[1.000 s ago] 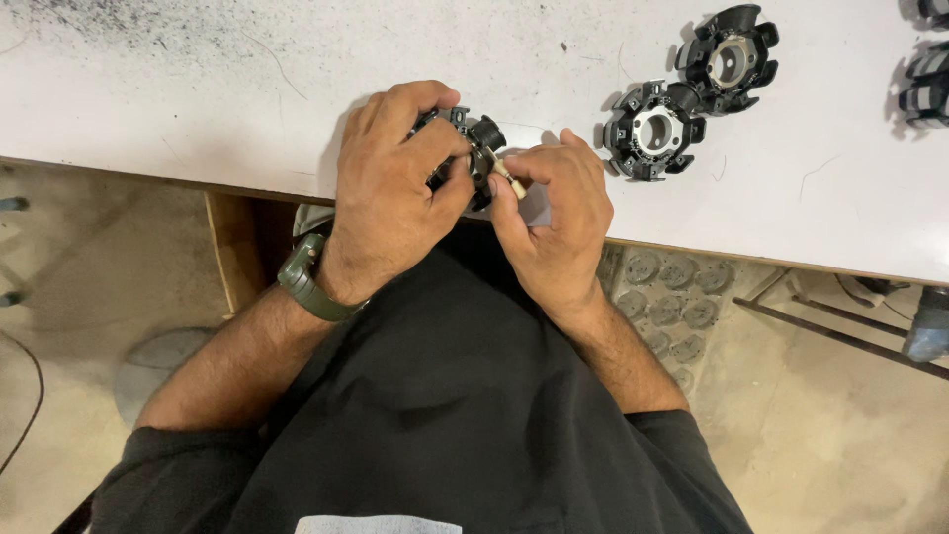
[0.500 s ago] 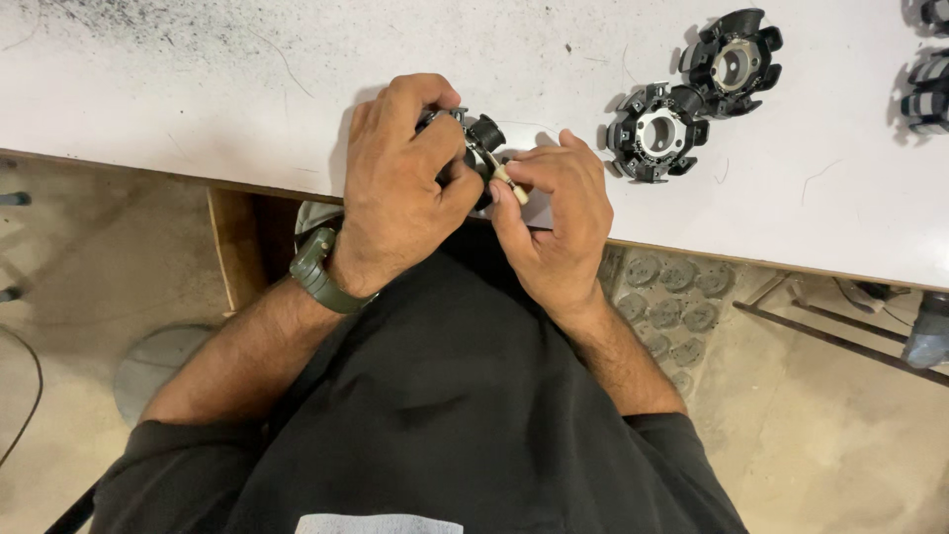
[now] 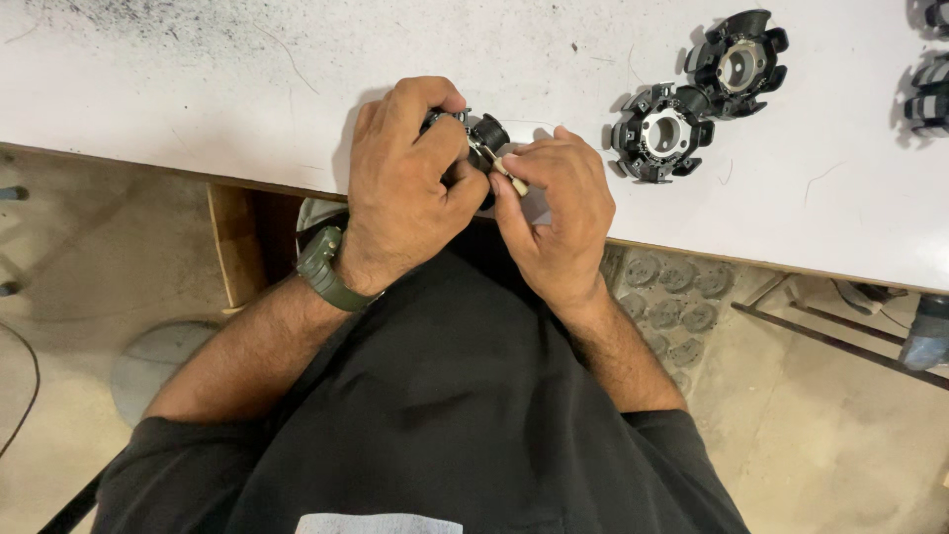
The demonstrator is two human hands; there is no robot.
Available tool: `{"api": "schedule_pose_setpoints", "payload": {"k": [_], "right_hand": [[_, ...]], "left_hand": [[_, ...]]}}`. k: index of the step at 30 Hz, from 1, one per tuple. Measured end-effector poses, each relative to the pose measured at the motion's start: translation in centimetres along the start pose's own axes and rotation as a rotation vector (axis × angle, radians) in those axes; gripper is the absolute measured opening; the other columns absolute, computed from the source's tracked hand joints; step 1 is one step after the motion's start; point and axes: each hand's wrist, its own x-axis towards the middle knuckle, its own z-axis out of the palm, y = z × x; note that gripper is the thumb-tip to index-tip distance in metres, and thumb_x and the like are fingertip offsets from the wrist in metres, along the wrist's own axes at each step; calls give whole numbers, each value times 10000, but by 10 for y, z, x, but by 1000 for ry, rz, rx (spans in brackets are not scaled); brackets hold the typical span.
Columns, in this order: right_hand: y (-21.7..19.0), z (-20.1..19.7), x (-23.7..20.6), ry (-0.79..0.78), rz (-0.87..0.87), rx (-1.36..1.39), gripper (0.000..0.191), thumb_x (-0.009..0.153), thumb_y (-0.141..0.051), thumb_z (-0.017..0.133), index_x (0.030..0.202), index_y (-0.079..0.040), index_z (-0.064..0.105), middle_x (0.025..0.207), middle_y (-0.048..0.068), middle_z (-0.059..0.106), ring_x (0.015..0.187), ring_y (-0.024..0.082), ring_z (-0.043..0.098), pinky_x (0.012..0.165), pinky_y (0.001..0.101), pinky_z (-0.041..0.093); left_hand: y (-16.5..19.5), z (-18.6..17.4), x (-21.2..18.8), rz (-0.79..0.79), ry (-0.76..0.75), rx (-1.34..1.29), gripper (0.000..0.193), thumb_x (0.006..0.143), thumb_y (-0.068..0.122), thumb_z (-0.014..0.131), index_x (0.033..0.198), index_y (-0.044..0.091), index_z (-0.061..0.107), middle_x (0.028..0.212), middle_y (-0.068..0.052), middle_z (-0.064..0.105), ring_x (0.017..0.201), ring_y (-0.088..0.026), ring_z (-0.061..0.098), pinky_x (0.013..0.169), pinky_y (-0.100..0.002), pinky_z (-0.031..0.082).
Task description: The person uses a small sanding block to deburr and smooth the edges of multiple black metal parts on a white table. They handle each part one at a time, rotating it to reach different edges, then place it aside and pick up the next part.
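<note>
**Both hands closed over one black part at the table edge**

Hands first, as I see them from the head camera. My left hand [image 3: 410, 183] is curled almost fully shut over a small black plastic part [image 3: 484, 133], fingers wrapped across its top so that only its right end shows. My right hand [image 3: 556, 213] is closed in a pinch — thumb and forefinger grip a thin pale pin [image 3: 506, 176], whose tip touches the black part between the two hands. A green wristwatch [image 3: 324, 269] sits on the left wrist. The held part hovers just over the near edge of the table, close to my chest.

Largest in view is the white table [image 3: 198, 109], scuffed and speckled with dark dust toward its far left corner. My black shirt [image 3: 445, 396] fills the lower middle of the frame.

On the table to the right, well apart from the hands, lie two black ring-shaped housings — one [image 3: 660, 133] nearer, another [image 3: 741, 64] just beyond it, nearly touching. More black parts [image 3: 929, 94] are cut off at the right edge.

Below the table I see a tan floor [image 3: 79, 297] and a grey moulded tray [image 3: 672, 307] with round pockets.
</note>
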Motion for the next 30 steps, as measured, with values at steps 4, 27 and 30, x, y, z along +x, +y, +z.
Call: {"api": "schedule_pose_setpoints", "payload": {"k": [4,27,30], "right_hand": [[-3,0,3,5,-37,-43,253,938,7,815,1101,-68,637,1061,69,705,1052,258,690,1118,501,523],[-16,-14,16,-71,-59,-157,237,911,-9,811,1068,-56,639,980,98,634,973,335,623,1075,519,527],[-16,-21,8,-65,-49,-105,228,938,-1,791,1087,-47,624,1023,98,658,1007,319,649,1065,507,528]], "left_hand": [[0,-1,0,8,4,-9,107,829,33,738,901,53,661,1274,-62,575,1062,-217,588,961,-426,446],[6,-3,3,2,-8,21,117,798,8,725,847,58,631,1237,-54,595,1031,-223,574,973,-433,434],[8,-3,3,-2,20,17,133,800,5,740,837,62,626,1243,-45,598,1027,-236,581,957,-447,451]]}}
